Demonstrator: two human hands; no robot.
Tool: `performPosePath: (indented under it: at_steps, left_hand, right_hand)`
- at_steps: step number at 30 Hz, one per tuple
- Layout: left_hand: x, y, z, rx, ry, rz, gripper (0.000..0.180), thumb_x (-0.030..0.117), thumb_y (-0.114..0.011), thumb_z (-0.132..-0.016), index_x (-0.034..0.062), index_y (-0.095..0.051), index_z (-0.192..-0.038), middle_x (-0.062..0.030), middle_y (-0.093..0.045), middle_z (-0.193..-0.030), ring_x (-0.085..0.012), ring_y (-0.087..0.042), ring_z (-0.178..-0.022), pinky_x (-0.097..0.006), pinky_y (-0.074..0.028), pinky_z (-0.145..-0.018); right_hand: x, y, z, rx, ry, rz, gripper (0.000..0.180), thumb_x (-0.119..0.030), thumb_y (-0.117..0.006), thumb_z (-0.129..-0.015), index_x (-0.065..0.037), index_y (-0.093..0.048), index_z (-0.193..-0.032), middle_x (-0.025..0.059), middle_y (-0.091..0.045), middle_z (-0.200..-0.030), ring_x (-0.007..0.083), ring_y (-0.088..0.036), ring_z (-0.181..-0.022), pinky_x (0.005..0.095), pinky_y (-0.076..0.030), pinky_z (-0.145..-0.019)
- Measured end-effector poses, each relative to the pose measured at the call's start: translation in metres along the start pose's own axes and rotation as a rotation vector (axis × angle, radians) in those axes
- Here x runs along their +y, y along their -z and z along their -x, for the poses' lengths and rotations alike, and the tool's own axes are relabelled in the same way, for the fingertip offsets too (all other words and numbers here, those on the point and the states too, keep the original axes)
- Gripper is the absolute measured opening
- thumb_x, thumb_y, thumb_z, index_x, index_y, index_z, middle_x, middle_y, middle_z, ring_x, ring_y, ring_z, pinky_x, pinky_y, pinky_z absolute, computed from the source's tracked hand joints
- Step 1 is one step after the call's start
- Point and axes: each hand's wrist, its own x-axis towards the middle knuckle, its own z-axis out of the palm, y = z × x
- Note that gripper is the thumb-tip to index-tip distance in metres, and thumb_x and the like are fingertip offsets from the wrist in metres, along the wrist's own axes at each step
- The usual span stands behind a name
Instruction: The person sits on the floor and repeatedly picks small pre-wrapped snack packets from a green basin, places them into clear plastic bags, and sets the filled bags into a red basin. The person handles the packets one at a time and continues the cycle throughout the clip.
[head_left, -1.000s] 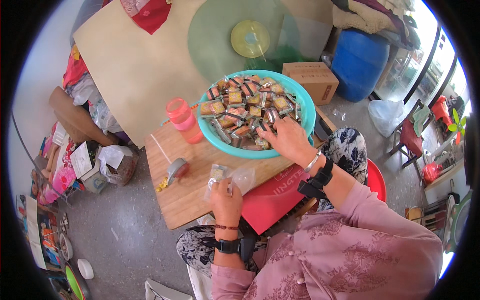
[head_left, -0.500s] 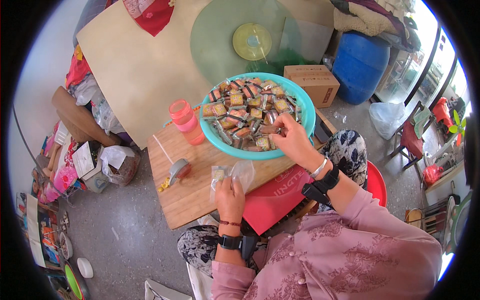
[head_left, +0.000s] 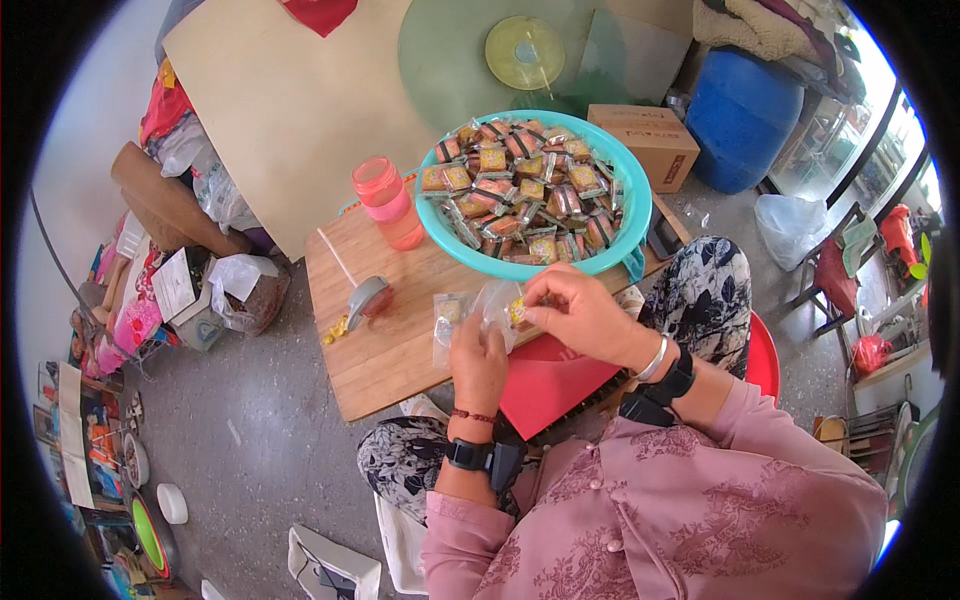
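A clear plastic bag [head_left: 490,303] is pinched in my left hand [head_left: 476,368] over the front edge of the wooden board. Between the fingertips of my right hand [head_left: 578,316] is a small wrapped snack [head_left: 517,312] with a yellow label, right beside the bag's mouth. Another clear packet [head_left: 448,318] lies on the board against my left hand; part of it is hidden. Just beyond both hands, the turquoise basin [head_left: 556,270] is heaped with similar wrapped snacks [head_left: 528,190], some with dark bands.
On the wooden board [head_left: 340,385] stand a pink bottle [head_left: 388,205] and, nearer, a grey lid with a straw [head_left: 370,297] beside small yellow bits [head_left: 336,328]. A red box [head_left: 545,390] sits below the board's front edge. Behind are a cardboard box [head_left: 645,140] and a blue barrel [head_left: 745,120].
My right hand has moved from the basin down and left to the bag, carrying a wrapped snack. My left hand still holds the bag. The whole view has shifted slightly.
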Motion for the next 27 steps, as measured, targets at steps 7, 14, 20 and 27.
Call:
performPosePath:
  at_steps: [7,14,20,27]
  left_hand:
    - [0.000,-0.004,0.000,0.016,-0.013,-0.017,0.029,0.011,-0.054,-0.097,-0.0066,-0.061,-0.118,-0.0258,-0.063,-0.103,-0.0409,-0.060,-0.095,-0.045,-0.048,-0.085]
    - [0.012,-0.007,-0.001,0.033,-0.054,0.008,0.031,0.014,-0.052,-0.099,-0.0056,-0.061,-0.121,-0.0240,-0.062,-0.100,-0.0401,-0.059,-0.092,-0.046,-0.048,-0.083]
    - [0.014,-0.005,-0.001,-0.009,-0.067,-0.056,0.033,0.011,-0.048,-0.098,-0.0044,-0.058,-0.125,-0.0288,-0.059,-0.101,-0.0457,-0.056,-0.094,-0.050,-0.046,-0.082]
    - [0.015,-0.010,0.001,0.044,-0.093,-0.085,0.032,0.012,-0.051,-0.098,-0.0022,-0.061,-0.125,-0.0277,-0.059,-0.099,-0.0440,-0.058,-0.089,-0.048,-0.048,-0.080]
  right_hand:
    - [0.010,-0.026,0.006,0.032,0.209,0.301,0.015,0.001,-0.065,-0.084,0.001,-0.062,-0.098,0.0164,-0.057,-0.110,0.0324,-0.061,-0.098,0.0381,-0.052,-0.083]
    - [0.024,-0.042,0.007,-0.145,0.166,0.331,0.023,0.003,-0.058,-0.083,0.000,-0.057,-0.106,0.0228,-0.054,-0.117,0.0420,-0.058,-0.104,0.0448,-0.051,-0.089]
    - [0.043,-0.052,0.002,-0.125,0.148,0.180,0.028,0.000,-0.058,-0.085,0.001,-0.051,-0.112,0.0248,-0.056,-0.111,0.0464,-0.056,-0.103,0.0497,-0.049,-0.087]
    - [0.059,-0.055,0.004,-0.244,-0.125,0.045,0.020,-0.002,-0.059,-0.087,0.003,-0.051,-0.105,0.0243,-0.056,-0.104,0.0457,-0.056,-0.093,0.0480,-0.048,-0.081]
